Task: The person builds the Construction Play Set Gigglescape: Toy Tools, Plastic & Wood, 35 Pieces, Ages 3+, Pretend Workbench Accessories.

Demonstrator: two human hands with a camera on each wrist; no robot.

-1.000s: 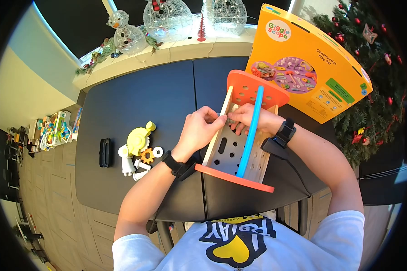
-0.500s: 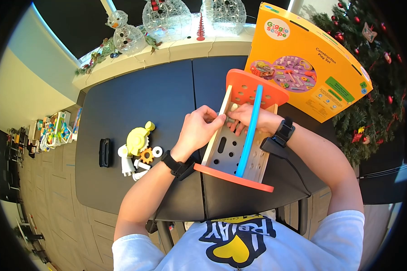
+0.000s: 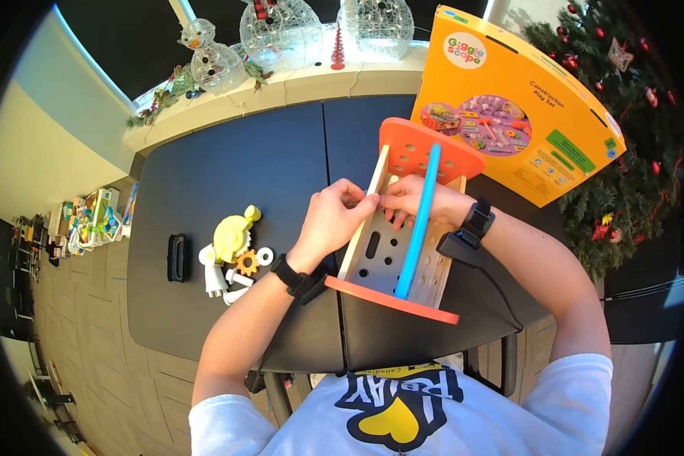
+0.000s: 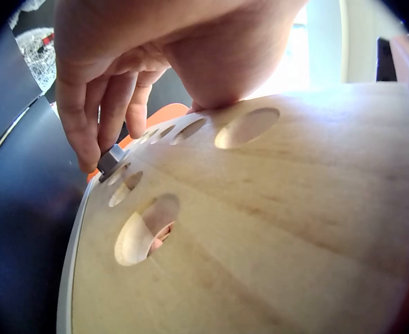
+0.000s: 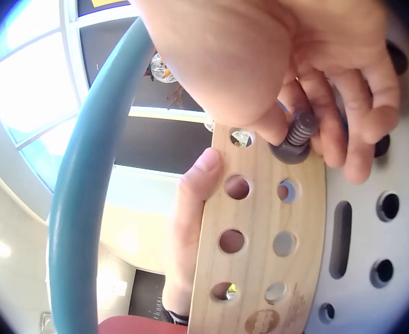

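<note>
A toolbox-shaped frame has orange ends, a blue bar (image 3: pixel 420 220) and a wooden side panel (image 4: pixel 260 209). The left hand (image 3: pixel 334 216) is at that panel's outer face, fingertips on a grey bolt head (image 4: pixel 111 160); its thumb lies over the panel edge in the right wrist view. On the panel's inner side the bolt's threaded shaft (image 5: pixel 302 128) sticks out of a dark grey nut (image 5: pixel 291 150). Inside the frame, the right hand (image 3: pixel 425 199) has thumb and fingers around this nut. The head view hides the bolt behind the fingers.
A yellow-green toy piece (image 3: pixel 230 237), an orange gear (image 3: pixel 248 262), a white ring (image 3: pixel 264 255) and white pieces lie left on the dark table. Beyond them is a black tray (image 3: pixel 177 257). A large yellow box (image 3: pixel 509 91) stands behind the frame.
The right fingers have shifted slightly toward the panel, covering the grey threaded part that showed earlier in the head view. The frame has moved slightly left. The left hand has barely moved.
</note>
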